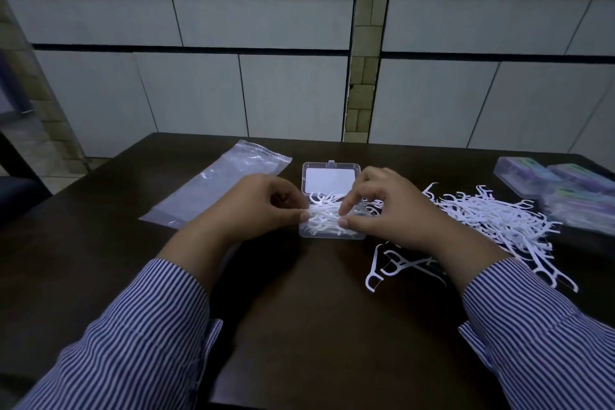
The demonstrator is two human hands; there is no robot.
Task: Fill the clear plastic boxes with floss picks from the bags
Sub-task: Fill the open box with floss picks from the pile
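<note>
A shallow rectangular clear plastic box with rounded corners is set near the middle of the dark, matte desk, its hinged lid laid open behind it. The box is partly filled with thin white floss picks. The left hand is held over the box's left edge, fingers curled and pinched onto the picks. The right hand is held over the right edge, thumb and forefinger closed on the same bundle. A loose tangled pile of picks is spread to the right. A flat, glossy transparent bag lies to the left. Closed filled boxes are stacked at the far right.
</note>
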